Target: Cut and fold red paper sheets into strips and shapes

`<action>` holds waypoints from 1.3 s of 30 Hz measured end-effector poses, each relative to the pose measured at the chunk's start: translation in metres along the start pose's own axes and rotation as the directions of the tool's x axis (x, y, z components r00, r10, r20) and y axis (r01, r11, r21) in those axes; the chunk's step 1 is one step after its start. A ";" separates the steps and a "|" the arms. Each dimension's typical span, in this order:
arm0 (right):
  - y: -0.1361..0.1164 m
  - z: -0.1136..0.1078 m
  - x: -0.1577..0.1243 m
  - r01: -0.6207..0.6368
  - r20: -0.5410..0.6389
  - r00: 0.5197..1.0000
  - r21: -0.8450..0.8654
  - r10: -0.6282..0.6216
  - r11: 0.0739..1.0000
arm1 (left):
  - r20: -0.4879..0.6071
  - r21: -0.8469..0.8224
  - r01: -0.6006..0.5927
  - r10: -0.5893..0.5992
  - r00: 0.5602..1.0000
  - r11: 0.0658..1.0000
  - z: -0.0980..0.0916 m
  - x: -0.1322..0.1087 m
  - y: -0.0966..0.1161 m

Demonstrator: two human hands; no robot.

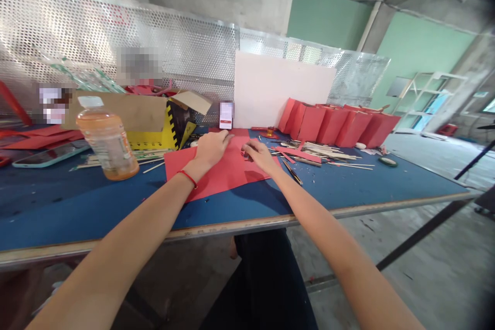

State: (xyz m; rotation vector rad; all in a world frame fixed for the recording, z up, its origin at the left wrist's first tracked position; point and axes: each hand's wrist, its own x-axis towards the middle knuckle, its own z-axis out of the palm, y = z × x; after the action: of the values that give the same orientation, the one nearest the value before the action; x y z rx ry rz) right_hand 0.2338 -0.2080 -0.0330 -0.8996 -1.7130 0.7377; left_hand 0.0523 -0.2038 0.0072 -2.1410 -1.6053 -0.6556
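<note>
A red paper sheet (pixel 216 175) lies on the blue table (pixel 116 206) in front of me. My left hand (pixel 211 148) rests on its far part, fingers curled and pressed down on the paper. My right hand (pixel 260 155) lies on the sheet's right side, fingers bent around a small dark thing I cannot make out. A red string band circles my left wrist.
A plastic bottle of orange drink (pixel 107 139) stands at the left. Behind it are a cardboard box (pixel 135 111) and a phone (pixel 50 154). Another phone (pixel 226 115) stands against a white board. Folded red paper pieces (pixel 336 124) and wooden sticks (pixel 328 157) lie at the right.
</note>
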 end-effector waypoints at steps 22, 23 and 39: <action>-0.001 -0.003 0.003 -0.047 0.059 0.997 -0.052 0.050 0.998 | 0.058 0.021 -0.137 0.135 0.989 0.990 -0.003 -0.005 0.011; -0.001 -0.003 0.004 -0.066 0.050 0.996 -0.048 0.069 0.997 | 0.055 0.018 -0.141 0.140 0.989 0.990 -0.002 -0.005 0.011; -0.001 -0.008 0.004 -0.023 -0.044 0.999 -0.034 0.021 0.999 | 0.041 0.047 -0.098 0.096 0.995 0.994 -0.006 -0.005 0.008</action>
State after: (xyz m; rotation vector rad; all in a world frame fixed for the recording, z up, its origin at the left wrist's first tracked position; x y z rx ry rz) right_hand 0.2404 -0.2045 -0.0280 -0.9526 -1.6845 0.7002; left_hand 0.0583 -0.2135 0.0087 -2.1928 -1.5100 -0.5415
